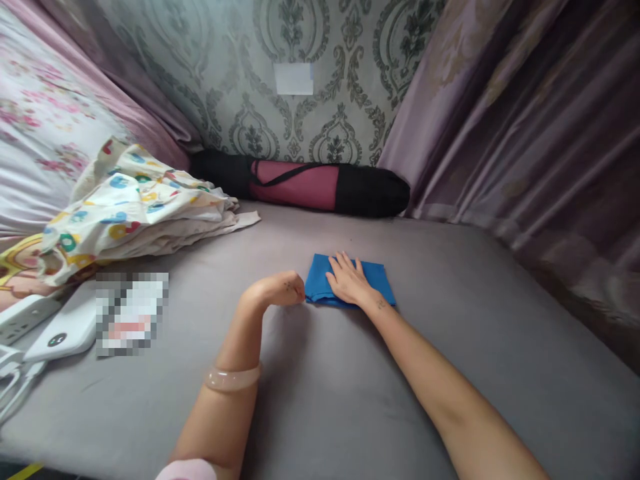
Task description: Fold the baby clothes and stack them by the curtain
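Note:
A blue cloth (373,275), folded into a flat rectangle, lies on the grey sheet. My right hand (349,279) rests flat on top of it, palm down with the fingers spread. At the cloth's near left corner, my left hand (283,289) is closed, its fingers curled in and seemingly pinching the edge there. The fingertips of that hand are mostly hidden behind its back. A pale bangle (233,379) circles my left forearm.
A black and maroon long bag (295,185) lies along the patterned wall. To the left are a heap of printed fabric (135,207), a white power bank (70,327), a power strip (27,317) and a blurred-out item (133,313). Purple curtains (475,120) hang at the right.

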Motion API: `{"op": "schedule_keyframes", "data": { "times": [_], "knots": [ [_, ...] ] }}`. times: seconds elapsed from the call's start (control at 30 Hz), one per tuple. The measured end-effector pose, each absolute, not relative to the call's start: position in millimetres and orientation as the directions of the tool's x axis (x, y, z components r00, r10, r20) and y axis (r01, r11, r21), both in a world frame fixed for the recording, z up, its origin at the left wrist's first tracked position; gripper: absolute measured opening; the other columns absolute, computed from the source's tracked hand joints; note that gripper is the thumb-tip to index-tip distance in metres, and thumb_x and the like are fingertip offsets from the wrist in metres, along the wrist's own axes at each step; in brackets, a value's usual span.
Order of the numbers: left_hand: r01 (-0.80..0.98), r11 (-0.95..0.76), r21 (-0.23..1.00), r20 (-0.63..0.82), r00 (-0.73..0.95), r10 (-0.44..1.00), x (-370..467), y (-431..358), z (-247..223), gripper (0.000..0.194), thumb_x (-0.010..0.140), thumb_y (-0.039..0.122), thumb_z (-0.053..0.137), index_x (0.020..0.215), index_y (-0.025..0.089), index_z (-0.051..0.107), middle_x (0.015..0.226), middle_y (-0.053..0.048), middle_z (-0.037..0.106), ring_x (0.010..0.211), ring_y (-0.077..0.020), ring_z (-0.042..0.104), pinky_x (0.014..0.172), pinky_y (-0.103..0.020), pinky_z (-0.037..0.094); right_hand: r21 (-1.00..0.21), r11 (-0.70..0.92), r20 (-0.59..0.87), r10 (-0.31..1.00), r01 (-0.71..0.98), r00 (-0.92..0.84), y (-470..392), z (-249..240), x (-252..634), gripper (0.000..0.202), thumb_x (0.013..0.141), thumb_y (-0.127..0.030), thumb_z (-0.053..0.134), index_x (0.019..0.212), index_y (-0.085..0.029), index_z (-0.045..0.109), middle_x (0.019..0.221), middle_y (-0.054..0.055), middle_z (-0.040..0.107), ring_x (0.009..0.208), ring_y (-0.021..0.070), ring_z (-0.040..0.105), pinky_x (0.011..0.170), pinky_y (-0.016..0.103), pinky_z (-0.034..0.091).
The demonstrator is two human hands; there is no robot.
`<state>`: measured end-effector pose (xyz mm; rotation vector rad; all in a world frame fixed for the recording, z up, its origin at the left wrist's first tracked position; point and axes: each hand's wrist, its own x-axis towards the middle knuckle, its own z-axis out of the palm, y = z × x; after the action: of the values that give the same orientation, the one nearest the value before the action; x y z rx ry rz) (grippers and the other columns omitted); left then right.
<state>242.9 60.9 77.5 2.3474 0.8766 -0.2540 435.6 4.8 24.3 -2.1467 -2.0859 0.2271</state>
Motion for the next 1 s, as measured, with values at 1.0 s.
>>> {"op": "schedule_keyframes", "data": {
  "times": [1.0],
  "knots": [
    [0.811, -0.396, 0.43, -0.192, 0.511, 0.838, 271, 56, 61, 0.031, 0.089, 0.027, 0.045, 0.106, 0.016, 0.067, 0.105, -0.013, 0.071, 0.093, -0.0223, 0.065, 0.077, -0.028, 0.046, -0.441, -0.161, -0.047, 0.986, 0.883, 0.157, -20, 21, 437, 0.063, 0.099, -0.044, 0.025, 0.149, -0.008, 0.031, 0.157, 0.015, 0.024, 0.146, 0.0257, 0.016, 0.118, 0.047, 0.013]
  ]
}}
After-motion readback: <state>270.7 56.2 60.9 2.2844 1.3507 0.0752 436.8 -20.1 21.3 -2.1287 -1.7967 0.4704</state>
